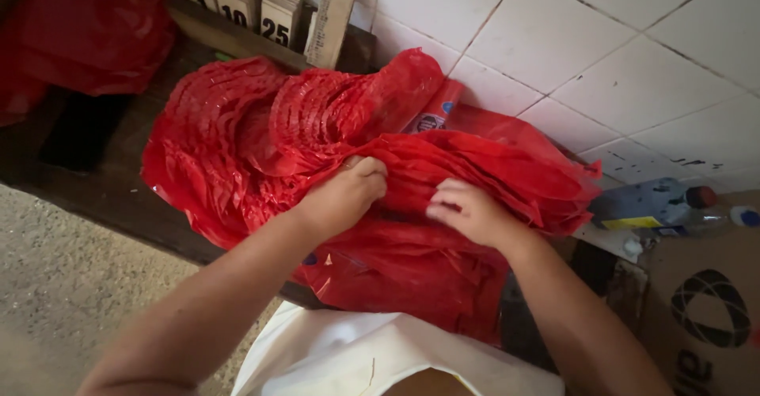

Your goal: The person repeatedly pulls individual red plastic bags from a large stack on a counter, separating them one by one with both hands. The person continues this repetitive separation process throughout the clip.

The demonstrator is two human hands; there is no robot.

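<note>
The left hand (344, 194) sits at the centre of the frame, its fingers curled shut and pinching a fold of the stack of red plastic bags (364, 174). The right hand (467, 210) lies just beside it to the right, fingers bent and pressed onto the top sheets; whether it actually grips a sheet cannot be told from this view. Both forearms come up from the bottom edge, above the white garment (356, 356) at the lower middle.

The stack spreads under and around both hands, filling the middle of the frame. Its long axis runs from the upper left to the right, and the top layers near the hands lie in long pleats running roughly left to right. The upper left part fans out into many thin, ruffled edges, while the lower part droops over the front of the dark wooden counter (103, 190) towards the person. The plastic is bright red, thin and slightly glossy, with a small printed patch showing near the upper middle.

Another bundle of red plastic (87, 24) lies in the upper left corner. Small numbered cards (237, 4) stand along the top edge, against the white tiled wall (602, 56). A plastic bottle (657, 202) lies on its side at the right edge, above a cardboard box (704, 309) in the lower right.
</note>
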